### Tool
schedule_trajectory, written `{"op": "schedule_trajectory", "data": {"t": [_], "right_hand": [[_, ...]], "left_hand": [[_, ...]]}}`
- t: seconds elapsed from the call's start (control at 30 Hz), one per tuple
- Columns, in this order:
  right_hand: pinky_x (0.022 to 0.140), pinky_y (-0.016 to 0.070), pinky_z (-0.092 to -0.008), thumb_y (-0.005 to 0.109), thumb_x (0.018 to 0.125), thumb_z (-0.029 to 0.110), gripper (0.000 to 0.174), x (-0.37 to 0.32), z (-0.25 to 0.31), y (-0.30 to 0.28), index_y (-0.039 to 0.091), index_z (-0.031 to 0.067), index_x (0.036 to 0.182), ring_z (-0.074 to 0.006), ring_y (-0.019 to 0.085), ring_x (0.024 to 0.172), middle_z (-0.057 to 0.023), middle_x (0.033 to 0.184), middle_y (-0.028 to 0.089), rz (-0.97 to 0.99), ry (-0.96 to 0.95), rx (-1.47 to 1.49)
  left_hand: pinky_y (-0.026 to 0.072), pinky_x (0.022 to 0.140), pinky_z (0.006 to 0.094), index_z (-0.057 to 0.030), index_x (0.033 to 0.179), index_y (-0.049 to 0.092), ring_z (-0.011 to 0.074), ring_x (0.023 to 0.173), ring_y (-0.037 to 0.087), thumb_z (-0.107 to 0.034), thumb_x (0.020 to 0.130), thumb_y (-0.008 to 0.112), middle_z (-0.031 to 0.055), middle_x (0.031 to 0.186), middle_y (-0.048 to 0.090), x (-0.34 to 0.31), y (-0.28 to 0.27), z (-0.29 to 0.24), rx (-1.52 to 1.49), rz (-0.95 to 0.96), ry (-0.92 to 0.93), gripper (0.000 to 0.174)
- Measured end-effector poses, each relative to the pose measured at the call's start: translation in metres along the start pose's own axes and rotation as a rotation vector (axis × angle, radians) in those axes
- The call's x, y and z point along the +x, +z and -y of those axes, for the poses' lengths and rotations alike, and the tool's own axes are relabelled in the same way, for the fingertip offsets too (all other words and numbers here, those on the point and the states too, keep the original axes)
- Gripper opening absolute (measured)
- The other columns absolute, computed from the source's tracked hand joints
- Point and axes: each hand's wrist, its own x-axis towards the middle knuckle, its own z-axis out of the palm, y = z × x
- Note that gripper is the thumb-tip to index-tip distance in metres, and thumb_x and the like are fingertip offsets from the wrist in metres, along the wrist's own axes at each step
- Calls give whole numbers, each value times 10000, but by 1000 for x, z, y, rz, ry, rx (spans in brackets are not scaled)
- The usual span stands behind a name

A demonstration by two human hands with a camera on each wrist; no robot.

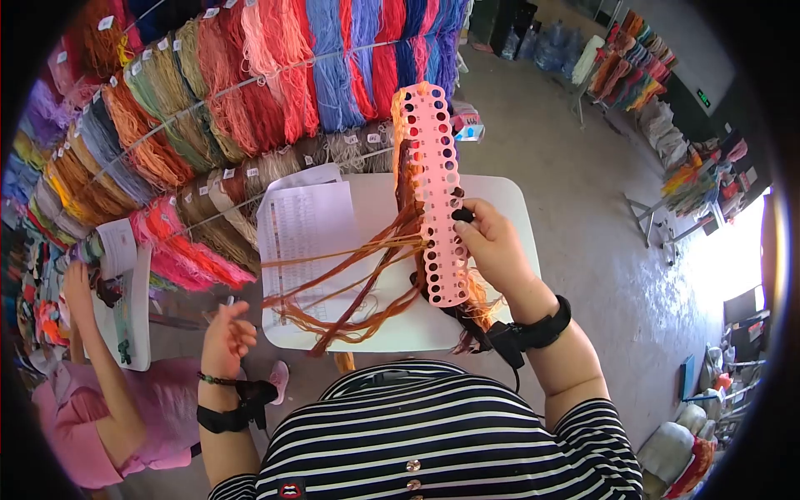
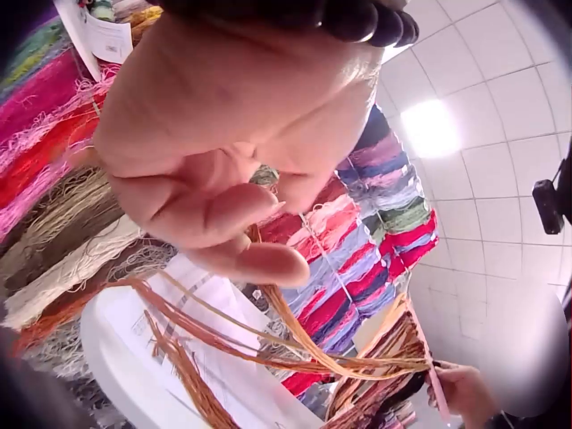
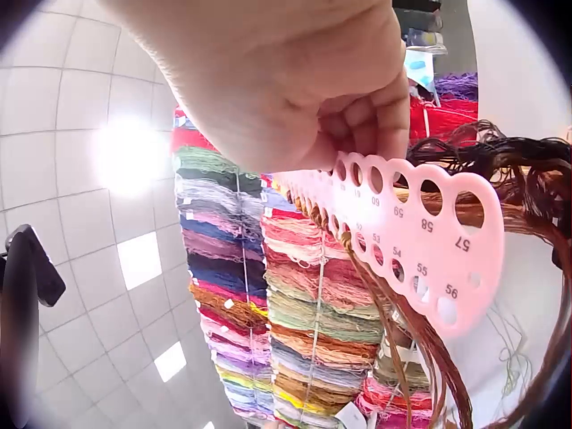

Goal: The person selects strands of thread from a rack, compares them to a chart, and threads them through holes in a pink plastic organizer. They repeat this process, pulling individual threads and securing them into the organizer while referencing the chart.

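My right hand (image 1: 497,243) grips a long pink thread card (image 1: 435,196) by its edge, thumb on its face. The card has holes along both long sides and printed numbers, 57 and 58 among them in the right wrist view. Brown, rust and golden thread strands (image 1: 367,258) hang from its holes and spread leftward over a white table. Left of the table my left hand (image 1: 229,340) hovers with loosely bent fingers. In the left wrist view an orange strand (image 2: 299,331) passes behind its fingertips. Darker threads (image 3: 500,156) trail off the card's near end.
Printed sheets (image 1: 304,221) lie on the white table (image 1: 500,196). Beyond it, a rack of many-coloured yarn hanks (image 1: 275,75) rises to the left and ahead. Another person in pink (image 1: 125,417) works at a second table on the left. More yarn racks (image 1: 629,62) stand across the floor.
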Motion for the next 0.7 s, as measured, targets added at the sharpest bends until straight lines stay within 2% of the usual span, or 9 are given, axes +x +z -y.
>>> {"op": "schedule_trajectory", "data": {"t": [0.03,0.13,0.17,0.27,0.33,0.43,0.47,0.6,0.7], "right_hand": [[650,468,-272,559,924,97,242,-2,3,-2,556,-7,1143,-101,562,692,-42,777,611,6,-11,21],[635,461,-252,563,928,98,250,-10,18,-7,560,-4,1156,-75,560,691,-12,771,602,18,-48,79],[637,465,-250,570,925,101,263,-12,21,-11,560,-6,1165,-76,566,696,-11,779,603,26,-45,78],[647,488,-248,597,913,110,316,-20,28,-21,562,-9,1204,-90,592,719,-16,825,611,21,-50,114],[659,488,-241,593,907,109,323,-27,51,-45,569,3,1211,-93,593,743,-32,887,633,-59,-115,152],[735,518,-244,554,919,139,375,-26,73,-104,527,-4,1265,-103,634,827,-80,1030,655,-171,-195,233],[707,505,-210,550,926,163,458,-26,63,-141,463,-6,1342,-84,616,851,-53,1057,641,-294,-218,133],[760,536,-260,531,957,148,365,-24,37,-286,508,16,1296,-151,659,880,-74,1090,650,-694,-249,137],[767,542,-269,516,968,140,354,-32,38,-285,506,2,1294,-158,662,887,-96,1109,648,-761,-300,148]], "left_hand": [[357,466,188,-56,1153,583,88,582,584,-474,992,435,38,732,638,-5,0,4,41,96,-55,472],[387,495,176,-64,1129,604,87,650,602,-382,976,521,56,784,654,-13,15,14,295,87,-131,362],[463,583,216,-46,1096,631,111,768,624,-265,911,630,69,860,665,-5,23,37,298,3,154,287],[515,750,305,-15,1067,643,208,911,649,-186,823,685,113,978,678,-2,37,36,858,-14,551,301],[493,876,366,-6,1050,644,308,988,647,-153,764,688,160,1067,670,6,41,45,874,43,731,324],[476,922,399,-8,1035,646,362,1041,616,-159,740,694,202,1104,652,4,43,50,913,56,701,335],[474,924,408,-6,1030,646,366,1043,612,-167,738,697,203,1104,651,6,41,55,936,69,688,337],[433,955,430,-20,1070,640,366,1093,567,-172,756,684,195,1184,614,8,37,64,1023,34,735,352],[417,970,430,-21,1094,628,361,1110,551,-172,770,672,188,1207,599,6,42,60,1062,33,705,360]]}}
